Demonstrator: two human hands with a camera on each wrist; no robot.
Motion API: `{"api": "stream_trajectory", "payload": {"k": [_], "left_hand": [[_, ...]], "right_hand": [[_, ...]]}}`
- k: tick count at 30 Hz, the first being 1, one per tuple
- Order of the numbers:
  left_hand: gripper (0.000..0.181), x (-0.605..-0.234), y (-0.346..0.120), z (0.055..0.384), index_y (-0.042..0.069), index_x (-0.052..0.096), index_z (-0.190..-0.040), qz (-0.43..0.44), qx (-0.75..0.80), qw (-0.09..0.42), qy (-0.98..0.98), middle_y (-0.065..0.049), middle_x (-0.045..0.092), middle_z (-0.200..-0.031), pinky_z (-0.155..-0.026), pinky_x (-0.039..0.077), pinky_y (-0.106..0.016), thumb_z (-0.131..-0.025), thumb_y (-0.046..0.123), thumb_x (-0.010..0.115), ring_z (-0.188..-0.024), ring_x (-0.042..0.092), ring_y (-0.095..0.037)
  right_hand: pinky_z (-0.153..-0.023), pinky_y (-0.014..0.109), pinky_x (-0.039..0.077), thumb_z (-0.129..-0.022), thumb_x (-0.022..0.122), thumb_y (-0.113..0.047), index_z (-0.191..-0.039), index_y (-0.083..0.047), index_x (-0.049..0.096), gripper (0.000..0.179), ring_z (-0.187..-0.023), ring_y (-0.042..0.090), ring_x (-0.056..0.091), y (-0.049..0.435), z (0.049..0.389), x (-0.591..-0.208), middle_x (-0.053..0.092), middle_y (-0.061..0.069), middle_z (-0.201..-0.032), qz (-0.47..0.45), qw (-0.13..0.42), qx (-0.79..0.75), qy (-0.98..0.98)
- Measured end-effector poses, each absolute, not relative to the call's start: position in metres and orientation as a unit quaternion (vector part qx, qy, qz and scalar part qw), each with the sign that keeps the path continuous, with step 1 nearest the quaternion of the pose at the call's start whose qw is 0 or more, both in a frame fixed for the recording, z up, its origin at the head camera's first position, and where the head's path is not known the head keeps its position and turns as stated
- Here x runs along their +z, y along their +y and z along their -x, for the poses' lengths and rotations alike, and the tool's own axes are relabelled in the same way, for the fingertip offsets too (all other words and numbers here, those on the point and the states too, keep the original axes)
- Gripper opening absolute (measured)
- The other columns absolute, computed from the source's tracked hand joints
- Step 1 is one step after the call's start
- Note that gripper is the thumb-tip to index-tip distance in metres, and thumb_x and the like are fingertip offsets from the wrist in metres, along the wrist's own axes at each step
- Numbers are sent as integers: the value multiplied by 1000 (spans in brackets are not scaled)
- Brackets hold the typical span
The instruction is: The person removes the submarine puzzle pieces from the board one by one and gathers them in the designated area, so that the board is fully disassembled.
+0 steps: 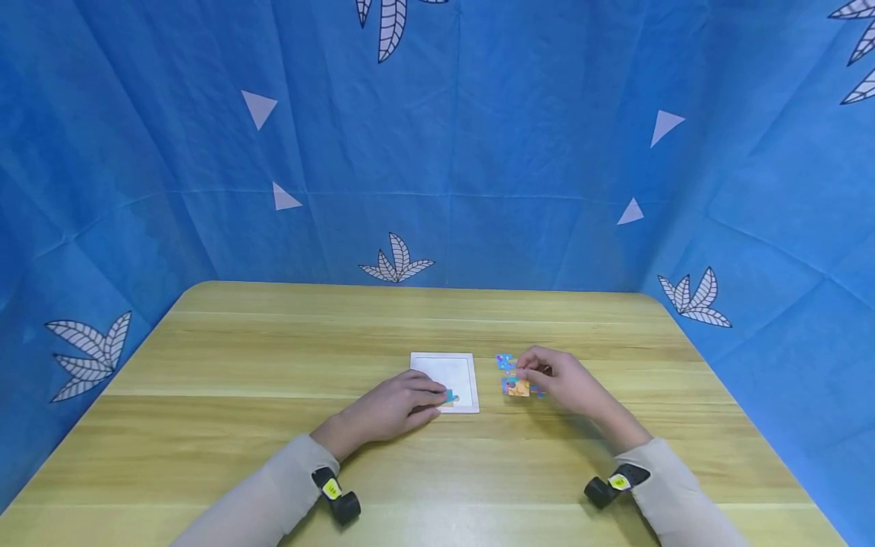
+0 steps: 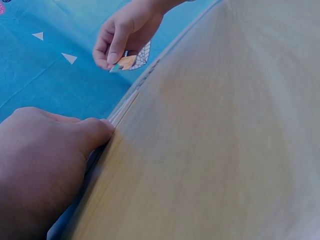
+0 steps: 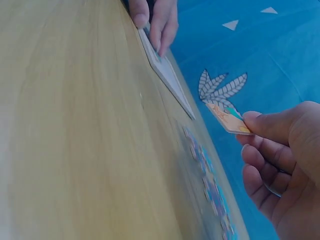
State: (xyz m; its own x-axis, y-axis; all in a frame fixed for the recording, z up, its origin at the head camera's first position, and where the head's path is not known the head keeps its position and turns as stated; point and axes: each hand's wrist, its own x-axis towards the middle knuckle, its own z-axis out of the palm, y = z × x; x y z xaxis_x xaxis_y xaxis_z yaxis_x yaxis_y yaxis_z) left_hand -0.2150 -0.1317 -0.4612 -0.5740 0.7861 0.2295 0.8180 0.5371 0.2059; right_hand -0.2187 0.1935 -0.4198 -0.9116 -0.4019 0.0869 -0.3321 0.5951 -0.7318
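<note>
A square white puzzle tray (image 1: pixel 444 370) lies on the table, with a teal and orange jigsaw piece (image 1: pixel 450 396) in its lower part. My left hand (image 1: pixel 399 404) rests at the tray's lower left, fingers over that piece and thumb along the near edge. To the right of the tray, my right hand (image 1: pixel 557 376) pinches an orange jigsaw piece (image 3: pixel 226 120) with some teal on it between thumb and fingertips. The held piece is raised above the table in the right wrist view. Loose blue and purple jigsaw pieces (image 1: pixel 505 362) lie beneath and beside this hand, which partly hides them.
The wooden table (image 1: pixel 307 334) has its far edge against a blue curtain (image 1: pixel 437 137) printed with leaves and triangles. Black wrist cameras sit on both sleeves. In the right wrist view, the loose pieces (image 3: pixel 212 190) lie flat in a cluster beside the tray.
</note>
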Motion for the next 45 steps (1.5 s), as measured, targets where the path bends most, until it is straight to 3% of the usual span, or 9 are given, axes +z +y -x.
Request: {"api": "stream_trajectory", "payload": {"k": [22,45], "left_hand": [[36,-460,-132,213,13,67,-128,468,-152,74,-867,3,64,-128,-110,38,-32,-99,33,59,-123,54,-16],[36,-459,-132,213,14,67,-128,464,-152,67,-870,4,63,-129,-111,37,-33,-99,34,59,-123,53,-16]], "right_hand": [[-66,26,49,-95,67,-23,-103,-11,66,15,-78,18,58,243,208,-423,65,0,-86,167,46,-408,897],[-63,26,46,-95,65,-15,-99,-5,67,10,-76,16,56,276,207,-422,67,6,-89,191,130,-425,875]]}}
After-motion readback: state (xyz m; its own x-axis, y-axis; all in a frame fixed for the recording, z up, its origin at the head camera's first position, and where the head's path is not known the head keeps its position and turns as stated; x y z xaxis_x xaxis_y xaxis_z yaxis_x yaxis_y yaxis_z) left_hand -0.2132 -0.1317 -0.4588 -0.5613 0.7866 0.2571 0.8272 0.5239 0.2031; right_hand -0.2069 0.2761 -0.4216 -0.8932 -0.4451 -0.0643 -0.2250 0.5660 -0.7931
